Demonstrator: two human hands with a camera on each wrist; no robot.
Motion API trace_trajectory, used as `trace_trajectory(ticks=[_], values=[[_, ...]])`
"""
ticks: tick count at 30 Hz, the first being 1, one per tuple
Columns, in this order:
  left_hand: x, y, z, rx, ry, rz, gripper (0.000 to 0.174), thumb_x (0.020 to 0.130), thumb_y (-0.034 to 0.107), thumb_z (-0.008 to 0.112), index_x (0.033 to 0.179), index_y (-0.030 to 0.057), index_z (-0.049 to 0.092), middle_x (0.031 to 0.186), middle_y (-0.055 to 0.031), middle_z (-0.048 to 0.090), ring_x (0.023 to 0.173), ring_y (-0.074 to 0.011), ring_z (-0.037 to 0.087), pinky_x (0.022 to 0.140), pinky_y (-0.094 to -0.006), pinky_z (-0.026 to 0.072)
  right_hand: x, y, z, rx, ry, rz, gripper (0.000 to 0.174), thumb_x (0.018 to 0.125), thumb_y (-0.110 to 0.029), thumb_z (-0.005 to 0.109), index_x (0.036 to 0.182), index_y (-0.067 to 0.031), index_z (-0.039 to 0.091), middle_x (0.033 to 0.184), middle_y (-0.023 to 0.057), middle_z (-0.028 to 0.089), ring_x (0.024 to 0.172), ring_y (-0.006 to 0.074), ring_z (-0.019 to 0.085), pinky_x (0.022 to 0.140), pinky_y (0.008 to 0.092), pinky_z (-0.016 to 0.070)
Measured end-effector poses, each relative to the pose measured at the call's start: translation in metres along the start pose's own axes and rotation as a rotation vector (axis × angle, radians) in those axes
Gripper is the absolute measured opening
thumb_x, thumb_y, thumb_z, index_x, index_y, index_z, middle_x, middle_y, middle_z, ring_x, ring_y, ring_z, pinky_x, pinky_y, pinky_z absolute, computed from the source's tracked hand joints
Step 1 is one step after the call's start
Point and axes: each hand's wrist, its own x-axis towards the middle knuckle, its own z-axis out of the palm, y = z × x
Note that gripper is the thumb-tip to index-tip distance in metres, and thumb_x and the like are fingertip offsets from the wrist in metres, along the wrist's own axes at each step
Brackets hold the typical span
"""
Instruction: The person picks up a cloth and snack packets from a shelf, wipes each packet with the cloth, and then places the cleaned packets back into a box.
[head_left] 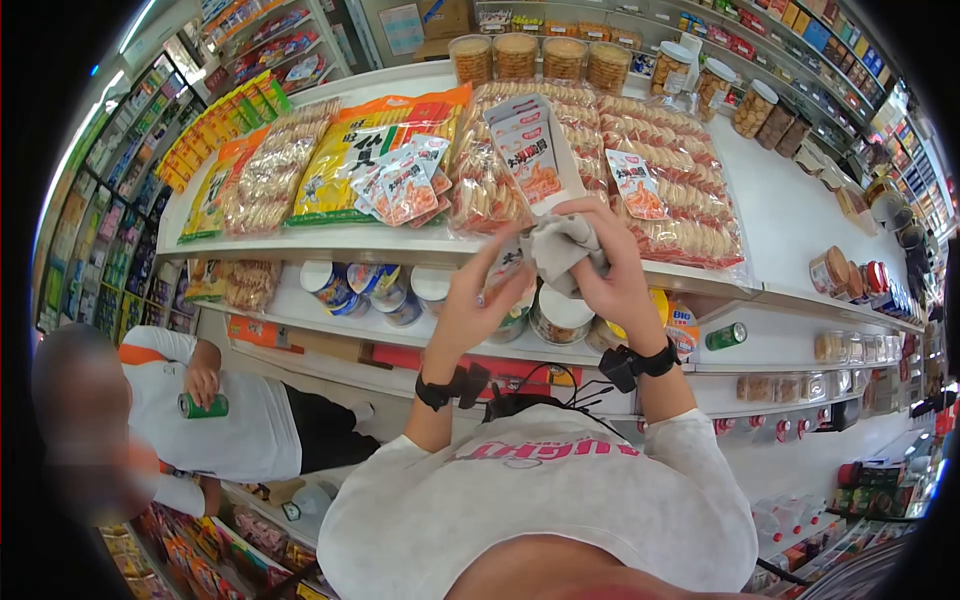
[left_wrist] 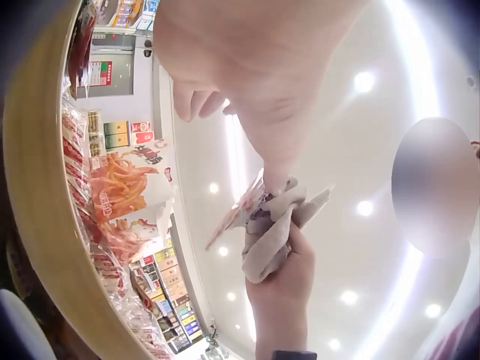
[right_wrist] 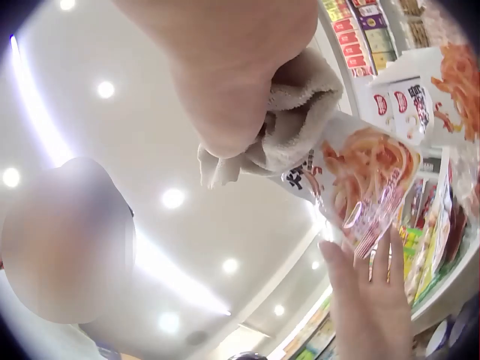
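Note:
My left hand (head_left: pixel 487 303) pinches a small snack packet (right_wrist: pixel 371 180) by its edge, thumb on one side and fingers on the other. The packet is white with orange-red food pictured on it. A crumpled grey cloth (head_left: pixel 562 255) is gripped in my right hand (head_left: pixel 612 268), and it lies against the packet's other end, covering part of it. Both hands are in front of the upper shelf. Just beyond them, an open white carton (head_left: pixel 528 150) of similar packets leans on bagged crackers. Another loose packet (head_left: pixel 637 185) lies right of it.
A pile of packets (head_left: pixel 405 185) rests on a yellow bag (head_left: pixel 350 140) at left. Clear jars of biscuits (head_left: pixel 515 60) line the back. Tubs (head_left: pixel 400 305) stand on the shelf below my hands. At left, another person (head_left: pixel 220 410) holds a green can (head_left: pixel 203 405).

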Motion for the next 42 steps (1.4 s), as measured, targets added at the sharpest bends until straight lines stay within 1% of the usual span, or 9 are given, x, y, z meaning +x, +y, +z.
trace_trajectory(ticks=[2,8,12,18,24,25,32,38,42], values=[[-0.014,-0.020,0.001,-0.151,-0.209,-0.272,0.048,0.098,0.012,0.070,0.142,-0.0029,0.055,0.127,-0.0116,0.069,0.110,-0.0165,0.064,0.096,-0.0332,0.0516,-0.007,0.004,0.002,-0.079,0.116,0.009,0.035,0.081,0.005,0.063,0.116,0.0009,0.065,0.122,0.0131,0.064,0.112,0.0307,0.063,0.100,0.0379,0.0480],[-0.019,0.004,0.038,-0.385,0.201,-0.179,0.034,0.104,0.011,0.064,0.134,-0.0022,0.056,0.118,-0.0051,0.069,0.105,-0.0095,0.064,0.091,-0.0280,0.0522,-0.030,0.006,0.007,0.032,0.575,0.232,0.038,0.083,0.003,0.064,0.121,-0.0033,0.064,0.126,0.0103,0.059,0.115,0.0275,0.059,0.103,0.0374,0.0452],[-0.031,0.007,0.062,-0.434,0.180,-0.179,0.046,0.102,0.003,0.061,0.146,-0.0024,0.049,0.128,-0.0076,0.065,0.117,-0.0127,0.061,0.100,-0.0283,0.0494,-0.051,0.022,0.032,-0.258,0.091,-0.108,0.059,0.081,0.002,0.066,0.140,-0.0052,0.057,0.147,0.0198,0.054,0.140,0.0400,0.049,0.117,0.0461,0.0386],[-0.042,0.011,0.073,-0.296,-0.026,-0.175,0.060,0.099,-0.007,0.057,0.155,-0.0019,0.038,0.139,-0.0079,0.058,0.117,-0.0101,0.058,0.094,-0.0251,0.0505,-0.069,0.006,0.024,-0.224,0.089,0.078,0.085,0.084,-0.002,0.066,0.162,-0.0037,0.031,0.164,0.0252,0.033,0.156,0.0442,0.024,0.127,0.0497,0.0216],[-0.048,0.031,0.094,-0.394,-0.095,-0.075,0.054,0.098,-0.003,0.063,0.149,-0.0042,0.046,0.138,-0.0095,0.059,0.122,-0.0123,0.057,0.101,-0.0281,0.0483,-0.088,-0.006,-0.008,0.216,0.219,0.282,0.059,0.106,-0.014,0.053,0.158,0.0035,0.031,0.164,0.0180,0.035,0.152,0.0299,0.035,0.124,0.0407,0.0269],[-0.048,0.035,0.097,-0.331,-0.097,-0.001,0.051,0.099,-0.002,0.064,0.147,-0.0048,0.049,0.137,-0.0102,0.060,0.123,-0.0131,0.058,0.103,-0.0288,0.0475,-0.100,-0.001,-0.009,0.286,0.326,0.461,0.048,0.110,-0.020,0.052,0.151,0.0030,0.041,0.152,0.0141,0.049,0.137,0.0208,0.050,0.115,0.0357,0.0385],[-0.051,0.050,0.120,-0.556,0.127,-0.213,0.054,0.095,0.001,0.073,0.145,-0.0059,0.051,0.129,-0.0107,0.067,0.113,-0.0139,0.066,0.099,-0.0306,0.0531,-0.120,-0.011,-0.017,0.837,0.644,0.763,0.040,0.107,-0.031,0.064,0.131,0.0003,0.059,0.119,0.0051,0.067,0.103,0.0104,0.061,0.088,0.0280,0.0499],[-0.056,0.038,0.121,0.322,0.184,0.049,0.069,0.094,-0.002,0.073,0.154,-0.0048,0.040,0.147,-0.0138,0.053,0.133,-0.0199,0.055,0.108,-0.0379,0.0494,-0.143,-0.011,-0.016,0.304,0.388,0.672,0.035,0.104,-0.025,0.069,0.126,0.0008,0.062,0.116,0.0061,0.068,0.100,0.0071,0.059,0.083,0.0266,0.0489],[-0.057,0.044,0.129,-0.200,0.075,-0.044,0.063,0.103,0.024,0.066,0.154,-0.0025,0.041,0.152,-0.0164,0.048,0.140,-0.0217,0.046,0.115,-0.0362,0.0388,-0.138,-0.019,-0.016,0.217,0.298,0.689,0.040,0.104,-0.019,0.064,0.137,0.0020,0.056,0.128,0.0120,0.065,0.113,0.0117,0.058,0.094,0.0303,0.0469]])
